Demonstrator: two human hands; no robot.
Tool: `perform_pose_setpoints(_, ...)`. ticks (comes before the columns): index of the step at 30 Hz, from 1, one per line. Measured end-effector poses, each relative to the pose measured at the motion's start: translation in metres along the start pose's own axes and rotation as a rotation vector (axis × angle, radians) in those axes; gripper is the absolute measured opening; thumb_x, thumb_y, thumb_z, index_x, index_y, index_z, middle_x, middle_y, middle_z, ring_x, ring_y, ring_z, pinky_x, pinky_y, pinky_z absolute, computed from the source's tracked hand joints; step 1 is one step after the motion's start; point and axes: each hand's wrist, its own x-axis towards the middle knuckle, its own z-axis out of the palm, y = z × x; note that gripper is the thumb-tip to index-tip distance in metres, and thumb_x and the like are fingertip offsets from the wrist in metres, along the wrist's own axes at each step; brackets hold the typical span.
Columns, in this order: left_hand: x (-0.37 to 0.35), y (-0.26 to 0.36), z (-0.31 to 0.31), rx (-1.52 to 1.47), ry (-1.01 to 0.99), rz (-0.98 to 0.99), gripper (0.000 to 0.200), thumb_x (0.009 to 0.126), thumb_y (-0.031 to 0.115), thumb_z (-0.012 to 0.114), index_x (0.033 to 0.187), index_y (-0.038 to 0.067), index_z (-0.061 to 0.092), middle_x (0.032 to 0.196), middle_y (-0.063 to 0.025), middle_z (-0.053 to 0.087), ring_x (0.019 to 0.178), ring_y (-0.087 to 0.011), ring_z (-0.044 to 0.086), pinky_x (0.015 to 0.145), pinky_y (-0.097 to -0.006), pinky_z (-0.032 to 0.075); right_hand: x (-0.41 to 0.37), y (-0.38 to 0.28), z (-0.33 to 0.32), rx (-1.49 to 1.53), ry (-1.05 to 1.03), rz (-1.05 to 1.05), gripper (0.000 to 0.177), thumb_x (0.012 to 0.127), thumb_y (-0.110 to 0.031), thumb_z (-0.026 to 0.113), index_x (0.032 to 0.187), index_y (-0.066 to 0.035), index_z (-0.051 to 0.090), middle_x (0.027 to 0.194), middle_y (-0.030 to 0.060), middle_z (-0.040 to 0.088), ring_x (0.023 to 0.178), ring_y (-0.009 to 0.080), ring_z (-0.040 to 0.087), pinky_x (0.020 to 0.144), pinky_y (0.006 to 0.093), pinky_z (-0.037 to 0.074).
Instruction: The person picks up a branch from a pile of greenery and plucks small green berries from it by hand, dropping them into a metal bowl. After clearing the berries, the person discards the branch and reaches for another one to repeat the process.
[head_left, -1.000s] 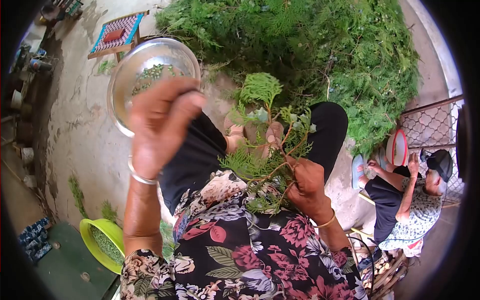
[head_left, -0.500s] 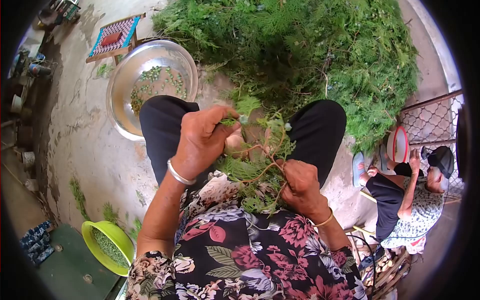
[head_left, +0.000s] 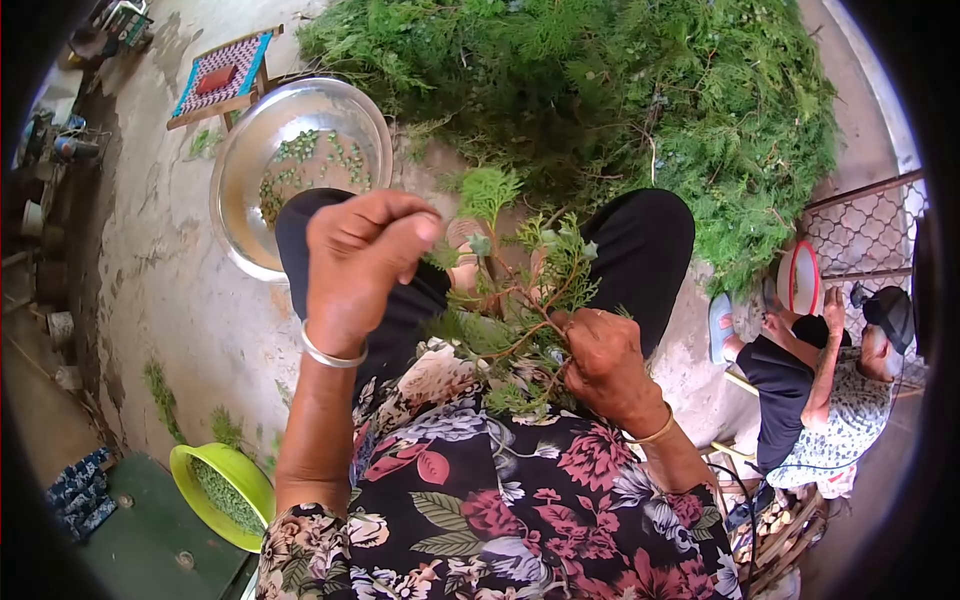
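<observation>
My right hand [head_left: 608, 365] is closed around the brown stem of a leafy green sprig [head_left: 535, 300], which lies over my lap between my knees. Pale green cones show among its leaves. To the left of the sprig, my left hand [head_left: 365, 260] is raised above my left knee, with thumb and fingers curled together; what they hold, if anything, is too small to make out. Beyond that knee stands a wide metal basin [head_left: 235, 170] with scattered small green cones [head_left: 300, 147] in it.
A large heap of green branches [head_left: 600, 100] lies ahead. A woven stool [head_left: 225, 75] stands at the upper left, a yellow-green basin [head_left: 185, 480] of small green pieces at the lower left. Another person [head_left: 825, 400] sits at the right, near a red-rimmed basin [head_left: 803, 280].
My left hand has moved left, away from the sprig and toward the metal basin. My right hand keeps its grip on the stem.
</observation>
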Motion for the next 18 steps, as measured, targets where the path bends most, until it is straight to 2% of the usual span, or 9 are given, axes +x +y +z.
perform_pose_setpoints(3,-0.001,-0.008,0.015,0.230,-0.114,0.091,0.017,0.076,0.008,0.072,0.084,-0.005,0.066,0.069,-0.0025,0.063,0.061,-0.0054,0.053,0.053,-0.0205,0.042,0.000,0.001,-0.001,-0.032,0.001,-0.007,0.034,0.058,-0.003,0.059,0.092,0.000,0.059,0.070,0.0104,0.051,0.065,0.0272,0.054,0.058,0.0379,0.042)
perform_pose_setpoints(6,-0.001,-0.011,0.016,0.369,-0.207,0.086,0.018,0.074,0.006,0.074,0.085,-0.005,0.065,0.071,-0.0028,0.064,0.062,-0.0053,0.053,0.057,-0.0205,0.043,-0.003,0.003,0.002,-0.071,-0.021,-0.013,0.031,0.059,-0.003,0.059,0.090,0.000,0.058,0.070,0.0104,0.051,0.064,0.0270,0.054,0.056,0.0380,0.041)
perform_pose_setpoints(8,-0.003,-0.014,0.019,0.371,-0.204,0.077,0.016,0.076,0.008,0.073,0.085,-0.004,0.066,0.069,-0.0015,0.062,0.060,-0.0037,0.050,0.053,-0.0196,0.040,-0.004,0.003,0.005,-0.083,-0.020,-0.020,0.030,0.059,-0.003,0.060,0.089,0.000,0.058,0.070,0.0103,0.051,0.063,0.0269,0.054,0.056,0.0381,0.041)
perform_pose_setpoints(10,-0.007,-0.018,0.022,0.214,-0.085,0.011,0.012,0.081,0.009,0.068,0.083,-0.002,0.065,0.063,0.0006,0.057,0.054,-0.0026,0.045,0.048,-0.0191,0.036,-0.004,0.002,0.007,-0.054,-0.002,-0.017,0.027,0.061,-0.004,0.060,0.088,0.000,0.059,0.070,0.0101,0.051,0.063,0.0264,0.054,0.055,0.0378,0.041)
perform_pose_setpoints(12,-0.003,-0.026,0.014,-0.131,0.205,-0.048,0.011,0.085,0.009,0.064,0.079,-0.001,0.063,0.058,0.0006,0.054,0.047,-0.0036,0.042,0.043,-0.0203,0.034,-0.006,0.002,0.004,-0.064,-0.011,-0.021,0.027,0.062,-0.004,0.060,0.088,0.000,0.059,0.069,0.0098,0.051,0.062,0.0261,0.054,0.055,0.0374,0.041)
perform_pose_setpoints(13,0.006,-0.029,-0.002,-0.299,0.253,-0.031,0.012,0.088,0.012,0.061,0.080,0.002,0.060,0.062,-0.0014,0.053,0.048,-0.0044,0.042,0.042,-0.0198,0.031,-0.007,0.003,0.002,-0.075,-0.020,-0.025,0.026,0.063,-0.004,0.060,0.089,0.000,0.059,0.069,0.0095,0.051,0.062,0.0258,0.054,0.055,0.0370,0.042)
perform_pose_setpoints(14,0.014,-0.031,-0.021,-0.483,0.188,0.004,0.014,0.088,0.014,0.060,0.081,0.002,0.059,0.073,-0.0065,0.059,0.052,-0.0063,0.046,0.041,-0.0203,0.033,-0.009,0.005,0.001,-0.077,-0.020,-0.021,0.026,0.063,-0.004,0.060,0.089,0.000,0.059,0.069,0.0095,0.051,0.062,0.0258,0.054,0.055,0.0370,0.042)
perform_pose_setpoints(16,0.015,-0.009,-0.025,-0.651,0.150,-0.089,0.013,0.087,0.013,0.061,0.087,-0.001,0.060,0.084,-0.0113,0.063,0.055,-0.0073,0.049,0.042,-0.0207,0.036,-0.012,0.010,0.000,-0.127,-0.027,-0.010,0.026,0.064,-0.004,0.060,0.089,0.000,0.060,0.069,0.0089,0.051,0.062,0.0252,0.054,0.055,0.0363,0.042)
perform_pose_setpoints(18,0.010,0.011,-0.009,-0.601,0.087,-0.117,0.013,0.085,0.011,0.061,0.089,-0.001,0.060,0.084,-0.0124,0.064,0.054,-0.0091,0.050,0.043,-0.0218,0.039,-0.011,0.011,-0.002,-0.161,-0.032,-0.029,0.025,0.065,-0.005,0.060,0.089,0.000,0.060,0.069,0.0084,0.051,0.061,0.0246,0.054,0.054,0.0359,0.042)
